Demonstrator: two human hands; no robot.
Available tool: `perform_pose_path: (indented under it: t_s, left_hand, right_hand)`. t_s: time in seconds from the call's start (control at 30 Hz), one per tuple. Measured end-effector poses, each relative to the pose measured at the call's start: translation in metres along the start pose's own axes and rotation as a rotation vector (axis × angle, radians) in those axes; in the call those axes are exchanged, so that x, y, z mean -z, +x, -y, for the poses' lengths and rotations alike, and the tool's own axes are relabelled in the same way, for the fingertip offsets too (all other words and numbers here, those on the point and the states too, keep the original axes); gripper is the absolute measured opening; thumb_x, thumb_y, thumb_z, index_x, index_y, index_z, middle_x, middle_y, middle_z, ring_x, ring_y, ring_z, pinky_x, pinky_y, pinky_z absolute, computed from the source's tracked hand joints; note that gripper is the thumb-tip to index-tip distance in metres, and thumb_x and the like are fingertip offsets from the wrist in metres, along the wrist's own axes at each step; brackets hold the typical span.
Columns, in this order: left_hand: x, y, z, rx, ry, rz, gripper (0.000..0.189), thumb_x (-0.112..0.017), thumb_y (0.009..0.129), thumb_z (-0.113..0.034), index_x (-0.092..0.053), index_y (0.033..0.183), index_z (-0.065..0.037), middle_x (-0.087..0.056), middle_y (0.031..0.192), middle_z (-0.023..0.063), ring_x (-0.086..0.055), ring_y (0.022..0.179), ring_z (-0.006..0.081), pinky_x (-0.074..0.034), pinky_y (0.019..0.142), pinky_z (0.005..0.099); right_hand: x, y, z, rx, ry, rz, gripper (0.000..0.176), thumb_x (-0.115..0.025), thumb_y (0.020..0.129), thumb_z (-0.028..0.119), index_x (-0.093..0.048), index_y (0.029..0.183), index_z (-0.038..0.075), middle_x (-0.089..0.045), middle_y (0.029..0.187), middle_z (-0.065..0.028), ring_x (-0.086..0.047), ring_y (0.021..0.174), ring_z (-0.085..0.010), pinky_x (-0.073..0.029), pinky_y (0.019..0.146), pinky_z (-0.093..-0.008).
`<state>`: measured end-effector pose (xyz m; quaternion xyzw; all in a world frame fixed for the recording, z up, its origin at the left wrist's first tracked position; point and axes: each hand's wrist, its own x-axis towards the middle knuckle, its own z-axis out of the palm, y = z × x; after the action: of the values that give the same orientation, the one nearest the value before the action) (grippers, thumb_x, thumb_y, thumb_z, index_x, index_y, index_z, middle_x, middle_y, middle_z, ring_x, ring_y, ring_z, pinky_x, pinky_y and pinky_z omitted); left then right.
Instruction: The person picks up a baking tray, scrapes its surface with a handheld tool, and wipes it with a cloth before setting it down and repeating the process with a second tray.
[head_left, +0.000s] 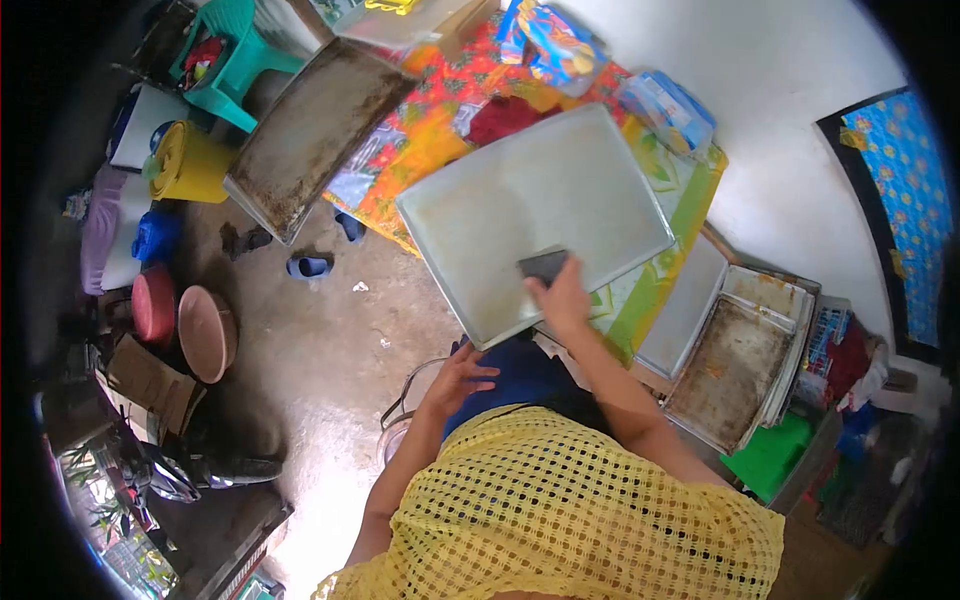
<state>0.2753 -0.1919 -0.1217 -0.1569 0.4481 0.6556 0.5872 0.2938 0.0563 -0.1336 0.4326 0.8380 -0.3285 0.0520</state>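
A large pale metal baking tray (530, 200) lies tilted across the near side of the table, its near corner pointing toward my body. My right hand (562, 298) is closed on a dark grey rectangular pad (543, 266), which overlaps the tray's surface close to its near edge. Just below the near corner of the tray is my left hand (463, 376), its fingers apart and nothing in them. The fingertips come close to the tray's rim.
The table wears a flowered cloth (400, 185). A stained tray (315, 130) juts out at its left, and stacked trays (735, 370) stand at right. Plastic packs (668, 112) sit at the back. Slippers (310, 266), basins (207, 333) and a yellow bucket (190, 162) occupy the left floor.
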Motion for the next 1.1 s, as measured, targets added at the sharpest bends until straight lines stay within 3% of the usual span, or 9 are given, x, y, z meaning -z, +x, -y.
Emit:
perform_pose_path:
  t_s: [0.13,0.2,0.23,0.33,0.5,0.6,0.7,0.8,1.1]
  left_hand:
    - [-0.001,-0.003,0.013,-0.049,-0.127,0.063,0.075,-0.054,0.074,-0.002,-0.027,0.144,-0.006,-0.029,0.146,0.0069,-0.053,0.111,0.026,-0.05,0.083,0.0381]
    - [0.003,0.0,0.017,-0.069,-0.168,0.112,0.077,-0.053,0.073,-0.002,-0.025,0.144,-0.007,-0.025,0.15,0.006,-0.051,0.112,0.0255,-0.049,0.083,0.0378]
    - [0.005,0.001,0.019,-0.069,-0.196,0.118,0.077,-0.053,0.073,-0.002,-0.025,0.145,-0.007,-0.025,0.15,0.0062,-0.051,0.113,0.0257,-0.049,0.083,0.0379]
    - [0.007,0.003,0.023,-0.056,-0.254,0.13,0.079,-0.053,0.07,-0.001,-0.026,0.144,-0.007,-0.026,0.149,0.0065,-0.05,0.114,0.0268,-0.05,0.085,0.0382]
    - [0.007,0.002,0.027,-0.088,-0.363,0.174,0.073,-0.053,0.071,0.002,-0.032,0.141,-0.006,-0.035,0.143,0.0039,-0.049,0.117,0.0302,-0.05,0.086,0.0439]
    - [0.01,0.005,0.035,-0.11,-0.404,0.208,0.073,-0.051,0.072,0.003,-0.03,0.142,-0.007,-0.035,0.144,0.0048,-0.047,0.119,0.0309,-0.049,0.087,0.0441]
    - [0.009,0.006,0.034,-0.115,-0.414,0.217,0.076,-0.052,0.072,0.002,-0.028,0.143,-0.008,-0.034,0.145,0.0044,-0.047,0.12,0.0296,-0.049,0.088,0.0431]
    - [0.008,0.001,0.04,-0.11,-0.426,0.176,0.08,-0.055,0.07,-0.001,-0.026,0.144,-0.01,-0.032,0.145,0.0026,-0.048,0.118,0.0265,-0.049,0.088,0.042]
    - [0.008,0.007,0.035,-0.1,-0.515,0.215,0.073,-0.053,0.071,0.003,-0.032,0.14,-0.01,-0.043,0.136,0.0041,-0.044,0.122,0.0311,-0.047,0.089,0.0484]
  right_hand:
    - [0.031,0.017,-0.007,-0.046,0.001,-0.226,0.084,-0.074,0.073,0.038,-0.031,0.132,-0.004,-0.051,0.123,-0.0213,-0.057,0.105,-0.0395,-0.048,0.082,-0.048]
    - [-0.025,0.01,-0.015,0.067,-0.033,-0.137,0.085,-0.073,0.073,0.041,-0.03,0.131,-0.004,-0.051,0.123,-0.0224,-0.058,0.105,-0.0377,-0.048,0.083,-0.0478]
    - [-0.015,-0.016,0.03,-0.073,-0.05,0.141,0.085,-0.073,0.072,0.043,-0.031,0.13,-0.003,-0.05,0.123,-0.0223,-0.058,0.104,-0.0372,-0.049,0.083,-0.047]
    - [-0.054,-0.044,0.043,0.333,-0.126,0.054,0.085,-0.074,0.07,0.043,-0.032,0.13,-0.001,-0.049,0.123,-0.0206,-0.058,0.104,-0.0371,-0.049,0.082,-0.0468]
    - [-0.017,-0.01,0.018,0.141,-0.044,-0.09,0.082,-0.071,0.073,0.043,-0.032,0.131,0.0,-0.048,0.123,-0.0202,-0.057,0.102,-0.0405,-0.048,0.077,-0.0501]
    - [-0.056,-0.038,0.034,0.2,-0.087,0.173,0.084,-0.071,0.074,0.043,-0.03,0.132,-0.002,-0.047,0.124,-0.0244,-0.056,0.104,-0.0402,-0.048,0.08,-0.0493]
    - [-0.088,-0.058,0.056,0.485,0.048,0.112,0.089,-0.071,0.073,0.044,-0.027,0.134,-0.004,-0.046,0.125,-0.0281,-0.054,0.108,-0.0414,-0.046,0.084,-0.0486]
    - [-0.05,-0.045,0.085,0.345,0.241,0.162,0.091,-0.072,0.073,0.044,-0.026,0.134,-0.006,-0.046,0.125,-0.0288,-0.051,0.112,-0.043,-0.044,0.088,-0.0481]
    - [-0.047,-0.015,0.0,0.369,-0.019,-0.064,0.09,-0.074,0.072,0.04,-0.027,0.134,-0.004,-0.046,0.126,-0.0264,-0.051,0.113,-0.0417,-0.045,0.089,-0.0458]
